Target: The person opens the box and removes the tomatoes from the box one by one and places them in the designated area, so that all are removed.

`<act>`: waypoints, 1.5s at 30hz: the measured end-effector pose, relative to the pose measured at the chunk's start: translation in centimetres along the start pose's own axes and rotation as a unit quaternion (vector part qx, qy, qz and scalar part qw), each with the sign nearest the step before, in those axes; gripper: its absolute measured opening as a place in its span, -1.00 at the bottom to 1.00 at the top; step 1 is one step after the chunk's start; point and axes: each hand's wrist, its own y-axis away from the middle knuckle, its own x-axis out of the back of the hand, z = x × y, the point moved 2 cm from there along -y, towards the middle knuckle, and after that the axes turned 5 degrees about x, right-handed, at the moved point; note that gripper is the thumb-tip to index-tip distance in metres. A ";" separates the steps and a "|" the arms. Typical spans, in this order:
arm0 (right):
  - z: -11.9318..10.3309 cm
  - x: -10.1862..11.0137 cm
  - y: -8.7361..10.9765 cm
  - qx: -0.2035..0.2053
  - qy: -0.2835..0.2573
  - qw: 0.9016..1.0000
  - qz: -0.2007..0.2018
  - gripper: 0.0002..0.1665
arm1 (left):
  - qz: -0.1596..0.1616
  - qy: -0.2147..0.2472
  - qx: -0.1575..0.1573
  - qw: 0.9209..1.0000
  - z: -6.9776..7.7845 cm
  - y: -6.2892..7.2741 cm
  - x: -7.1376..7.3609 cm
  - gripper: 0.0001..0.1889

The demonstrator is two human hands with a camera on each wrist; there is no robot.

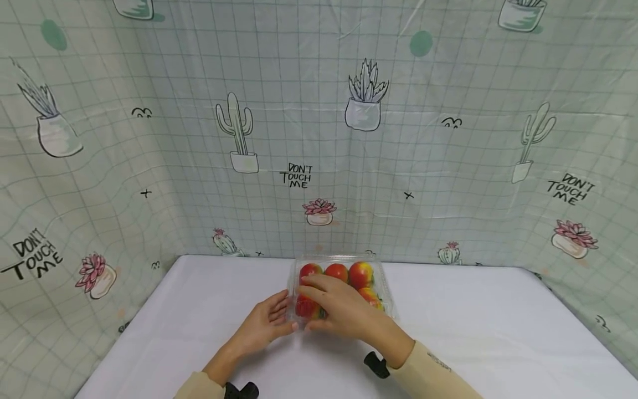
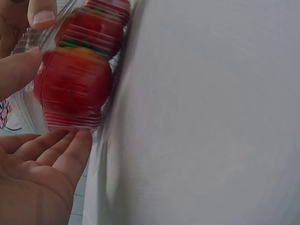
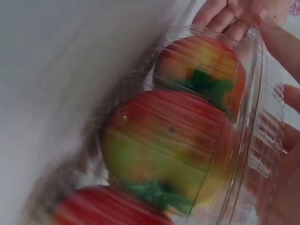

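Observation:
A clear ridged plastic box [image 1: 339,258] stands near the far edge of the table, with several red and yellow fruits [image 1: 361,275] bearing green leaves inside. Beside its left wall, my left hand [image 1: 259,327] touches the plastic with nearly straight fingertips, and its thumb points at the front left corner. My right hand [image 1: 349,307] lies across the lid with fingers extended leftward, its thumb along the front edge. Part of the fruit is covered by that hand. In the right wrist view, the fruits [image 3: 168,145] show through the ridged side, with the left fingers [image 3: 220,21] at the far end.
The box rests on a white-covered table [image 1: 473,321]. A hanging cloth [image 1: 399,155] printed with cacti, potted plants and lettering closes off the back and both sides. Dark straps [image 1: 377,364] sit around the wrists by beige sleeves [image 1: 428,371].

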 end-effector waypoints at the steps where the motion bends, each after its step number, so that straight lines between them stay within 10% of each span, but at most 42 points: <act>1: 0.0 0.0 -0.1 0.002 0.005 1.000 -0.002 -0.16 | -0.001 0.001 -0.001 1.000 0.0 0.0 0.0 -0.18; 30: -0.3 -0.5 -1.5 -0.037 -0.041 0.998 -0.043 -0.34 | 0.020 0.006 -0.008 1.000 -0.5 -0.2 0.0 -0.33; 45: -0.3 -0.9 -1.5 -0.011 -0.003 1.000 -0.008 -0.40 | 0.050 0.036 0.037 0.997 -0.2 -0.2 -0.4 -0.49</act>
